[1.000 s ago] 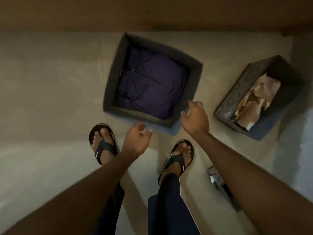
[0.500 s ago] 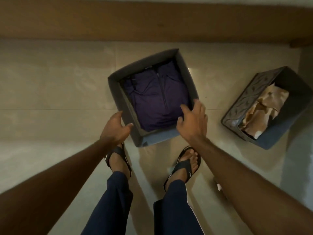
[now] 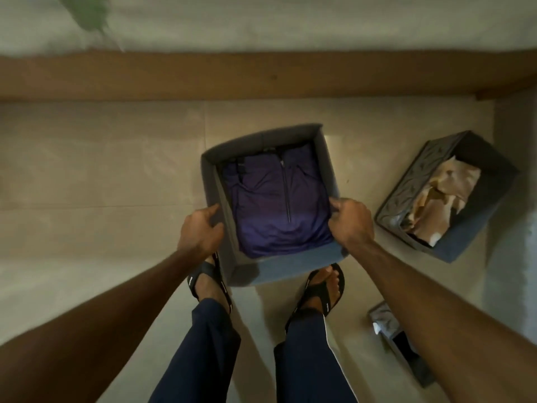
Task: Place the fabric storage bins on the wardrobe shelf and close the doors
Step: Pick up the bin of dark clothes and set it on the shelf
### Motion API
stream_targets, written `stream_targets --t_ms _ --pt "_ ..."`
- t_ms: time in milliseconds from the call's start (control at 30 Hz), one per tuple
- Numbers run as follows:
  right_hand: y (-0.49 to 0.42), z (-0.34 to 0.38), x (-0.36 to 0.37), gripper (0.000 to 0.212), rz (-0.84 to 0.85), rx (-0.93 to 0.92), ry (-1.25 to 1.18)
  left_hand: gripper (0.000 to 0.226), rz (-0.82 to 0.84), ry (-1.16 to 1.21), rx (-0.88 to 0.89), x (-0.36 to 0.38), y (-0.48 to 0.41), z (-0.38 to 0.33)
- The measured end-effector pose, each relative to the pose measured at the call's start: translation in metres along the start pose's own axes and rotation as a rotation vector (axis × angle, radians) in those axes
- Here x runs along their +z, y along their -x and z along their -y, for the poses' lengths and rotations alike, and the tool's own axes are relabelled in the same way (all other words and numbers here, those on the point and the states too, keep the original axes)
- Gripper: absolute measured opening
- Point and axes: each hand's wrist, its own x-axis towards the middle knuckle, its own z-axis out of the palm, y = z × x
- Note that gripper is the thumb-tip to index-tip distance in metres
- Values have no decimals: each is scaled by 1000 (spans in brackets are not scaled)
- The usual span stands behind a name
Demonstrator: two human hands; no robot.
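A grey fabric bin (image 3: pixel 293 270) with a folded purple garment (image 3: pixel 279 205) inside is in front of my feet, lifted off the floor. My left hand (image 3: pixel 202 232) grips its left wall. My right hand (image 3: pixel 350 221) grips its right wall, thumb over the rim. A second, patterned grey bin (image 3: pixel 406 196) holding crumpled beige cloth (image 3: pixel 436 199) stands on the floor to the right. The wardrobe shelf and doors are not visible.
A brown wooden base board (image 3: pixel 261 74) runs across the top, with pale surface above it. Beige floor tiles (image 3: pixel 101 175) stretch to the left. A small grey object (image 3: pixel 401 341) lies on the floor by my right foot. A blurred green shape (image 3: pixel 87 10) shows top left.
Both hands went from hovering open above the bin to gripping its side walls. The bin has turned square to me and risen toward my feet.
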Motion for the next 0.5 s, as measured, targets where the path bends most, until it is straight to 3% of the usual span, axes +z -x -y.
stream_targets --t_ms 267,500 --pt "169 -4 -144 27 30 20 -106 60 6 -67 48 -103 179 -86" --pt "319 -3 -274 51 -179 148 -235 71 -34 -133 225 -191 318 -169"
